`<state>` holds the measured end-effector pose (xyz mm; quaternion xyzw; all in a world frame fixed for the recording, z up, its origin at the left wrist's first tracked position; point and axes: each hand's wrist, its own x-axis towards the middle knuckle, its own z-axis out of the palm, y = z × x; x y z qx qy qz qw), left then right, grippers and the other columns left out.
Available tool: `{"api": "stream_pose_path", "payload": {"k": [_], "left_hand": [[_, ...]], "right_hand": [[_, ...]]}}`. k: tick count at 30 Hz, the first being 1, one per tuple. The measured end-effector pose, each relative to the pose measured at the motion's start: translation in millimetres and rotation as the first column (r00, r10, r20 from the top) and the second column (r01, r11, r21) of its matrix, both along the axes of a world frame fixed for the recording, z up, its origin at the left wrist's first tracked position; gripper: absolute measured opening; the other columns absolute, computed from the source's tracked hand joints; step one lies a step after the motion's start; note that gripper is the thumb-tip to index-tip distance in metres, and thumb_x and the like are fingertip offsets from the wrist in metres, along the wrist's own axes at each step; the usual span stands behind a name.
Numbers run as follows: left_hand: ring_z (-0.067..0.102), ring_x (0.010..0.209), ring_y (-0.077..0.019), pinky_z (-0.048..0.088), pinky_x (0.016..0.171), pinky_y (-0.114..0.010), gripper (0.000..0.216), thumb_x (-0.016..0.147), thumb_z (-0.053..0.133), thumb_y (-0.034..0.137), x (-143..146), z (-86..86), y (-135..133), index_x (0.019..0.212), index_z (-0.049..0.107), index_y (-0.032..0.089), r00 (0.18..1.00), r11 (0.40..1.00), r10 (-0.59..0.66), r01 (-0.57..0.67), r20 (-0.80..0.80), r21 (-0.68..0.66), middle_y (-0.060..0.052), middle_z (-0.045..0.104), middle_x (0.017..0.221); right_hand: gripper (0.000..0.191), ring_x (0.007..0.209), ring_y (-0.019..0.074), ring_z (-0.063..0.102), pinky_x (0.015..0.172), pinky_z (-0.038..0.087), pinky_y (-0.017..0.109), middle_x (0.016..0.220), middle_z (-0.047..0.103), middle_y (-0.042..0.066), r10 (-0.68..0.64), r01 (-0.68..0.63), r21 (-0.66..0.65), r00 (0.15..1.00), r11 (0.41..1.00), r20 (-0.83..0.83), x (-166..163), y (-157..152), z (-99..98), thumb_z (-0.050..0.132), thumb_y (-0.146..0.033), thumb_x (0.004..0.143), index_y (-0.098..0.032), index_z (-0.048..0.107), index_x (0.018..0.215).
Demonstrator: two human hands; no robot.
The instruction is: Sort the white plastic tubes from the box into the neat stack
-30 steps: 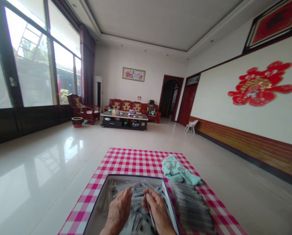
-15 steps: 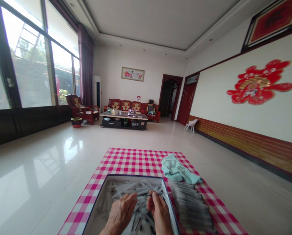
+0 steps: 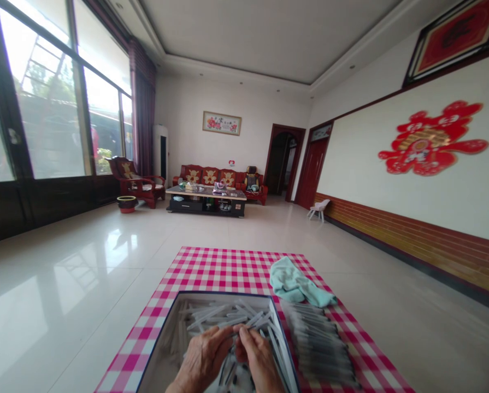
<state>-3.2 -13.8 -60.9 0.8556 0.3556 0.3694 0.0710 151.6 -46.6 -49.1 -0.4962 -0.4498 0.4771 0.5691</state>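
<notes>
Both hands over the box: left hand has fingers bent inward, right hand has thumb and fingers drawn together in a pinch, the fingertips of the two meeting; cannot tell what, if anything, either grips, spot is covered and too small. Pale tubes lie loose below and beyond the hands, criss-crossed in the box; small dark pieces sit between the wrists. To the right of the right hand, outside the box and just beside its wall, a row of dark-ended rods lies side by side, blurred. Cloth, mint green, crumpled, at the far end of that row. All on a pink-and-white checked tablecloth. Writing: framed picture on the back wall has characters, too small to read for sure; red panel upper right has a dark mark, unreadable. Counts: two hands, one box, one cloth, one row of rods; tubes, dark pieces and rods too tangled or blurred to count. Farther off: one low table, one long sofa, one small pale chair, one red wall ornament.
</notes>
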Motion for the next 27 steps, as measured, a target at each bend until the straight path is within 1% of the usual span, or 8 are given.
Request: {"api": "stream_pose_path", "payload": {"k": [4,8,11,15,19,22,25,27], "left_hand": [[0.065,0.061,-0.0108,0.046,0.057,-0.016,0.021,0.093,0.041,0.028,0,3.9,-1,0.098,0.062,0.025,0.999,0.999,0.044,-0.044,0.002,-0.001,0.001,0.065,0.07],[0.063,0.055,-0.0109,0.043,0.052,-0.017,0.024,0.091,0.044,0.026,2,4.0,-2,0.076,0.061,0.024,0.991,0.992,0.127,-0.127,-0.035,0.003,0.002,0.061,0.063],[0.063,0.056,-0.0117,0.043,0.052,-0.018,0.021,0.091,0.045,0.026,2,6.0,-2,0.079,0.062,0.025,0.989,0.992,0.127,-0.126,-0.073,0.019,0.001,0.061,0.064],[0.063,0.057,-0.0128,0.046,0.054,-0.019,0.021,0.091,0.043,0.025,2,10.1,-7,0.079,0.06,0.024,0.988,0.99,0.137,-0.135,-0.072,0.03,0.001,0.063,0.065],[0.068,0.069,-0.0135,0.05,0.062,-0.019,0.018,0.093,0.041,0.025,5,5.7,-18,0.096,0.06,0.024,0.992,0.992,0.127,-0.127,0.022,-0.001,0.0,0.069,0.077],[0.069,0.073,-0.0132,0.052,0.066,-0.019,0.021,0.094,0.039,0.024,7,-0.2,-23,0.099,0.059,0.024,0.992,0.993,0.11,-0.112,0.066,0.04,-0.001,0.07,0.082],[0.068,0.072,-0.0145,0.053,0.065,-0.02,0.022,0.093,0.04,0.027,7,-0.4,-25,0.095,0.062,0.024,0.984,0.979,0.165,-0.171,0.066,0.111,-0.002,0.07,0.079],[0.067,0.069,-0.0149,0.053,0.063,-0.021,0.023,0.093,0.041,0.028,6,2.0,-26,0.093,0.064,0.026,0.979,0.972,0.203,-0.205,0.03,0.113,-0.001,0.069,0.074]], "right_hand": [[0.052,0.055,0.0161,0.055,0.05,0.042,0.025,0.059,0.059,-0.001,0.088,-0.088,0.005,0.993,0.996,0.074,-2,1,-1.5,0.058,-0.061,0.074,-0.017,0.067,0.1],[0.053,0.066,0.0183,0.06,0.055,0.047,0.026,0.074,0.064,0.001,-0.108,0.108,0.012,0.994,0.994,-0.001,6,5,-6.1,0.057,-0.059,0.076,-0.019,0.06,0.111],[0.041,0.076,0.0196,0.062,0.061,0.049,0.027,0.086,0.067,0.004,-0.195,0.199,0.046,0.978,0.979,-0.08,16,5,-5.1,0.054,-0.056,0.081,-0.021,0.062,0.1],[0.035,0.079,0.0206,0.064,0.065,0.051,0.028,0.09,0.068,0.005,-0.149,0.158,0.051,0.978,0.986,-0.147,22,2,1.2,0.062,-0.051,0.077,-0.02,0.063,0.095],[0.034,0.077,0.0201,0.064,0.063,0.052,0.028,0.089,0.069,0.005,-0.159,0.16,-0.014,0.961,0.987,-0.224,18,-2,5.5,0.067,-0.049,0.073,-0.02,0.059,0.09],[0.031,0.073,0.0196,0.063,0.061,0.05,0.026,0.082,0.07,0.004,-0.133,0.133,-0.006,0.986,0.991,-0.096,13,-4,6.6,0.065,-0.05,0.074,-0.02,0.062,0.082],[0.032,0.061,0.0178,0.059,0.055,0.046,0.025,0.064,0.065,0.001,-0.12,0.115,0.047,0.985,0.992,0.125,6,-5,7.8,0.061,-0.05,0.075,-0.019,0.065,0.075],[0.03,0.059,0.0177,0.057,0.056,0.045,0.025,0.062,0.064,0.002,-0.109,0.081,0.117,0.96,0.99,0.258,2,-5,8.5,0.061,-0.047,0.076,-0.018,0.067,0.072]]}}
